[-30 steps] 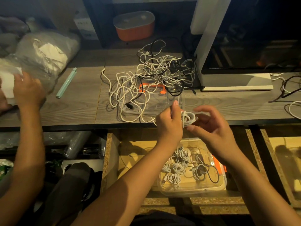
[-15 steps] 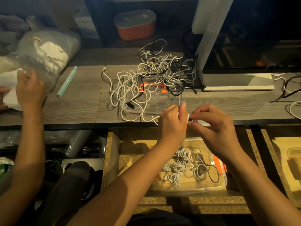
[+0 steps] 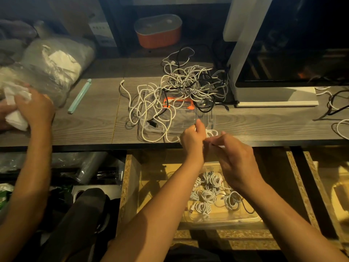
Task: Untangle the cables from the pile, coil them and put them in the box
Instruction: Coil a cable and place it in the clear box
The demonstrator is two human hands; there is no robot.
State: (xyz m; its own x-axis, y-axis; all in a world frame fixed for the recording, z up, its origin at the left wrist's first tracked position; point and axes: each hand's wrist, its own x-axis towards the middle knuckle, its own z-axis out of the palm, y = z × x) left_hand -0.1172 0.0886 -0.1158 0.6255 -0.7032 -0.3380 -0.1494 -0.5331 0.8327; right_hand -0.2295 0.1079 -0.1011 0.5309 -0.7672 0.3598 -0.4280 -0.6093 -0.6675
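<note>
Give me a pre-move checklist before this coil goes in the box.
1. Grip: left hand and right hand both hold the white cable - ok.
2. Coil finished: fingers hide it - cannot tell.
3. Cable free of the pile: a white strand runs from near the left hand toward it - cannot tell.
4. Box sits in the open drawer, below the hands - ok.
5. Room in box: coiled cables inside, bare floor near the front - ok.
</note>
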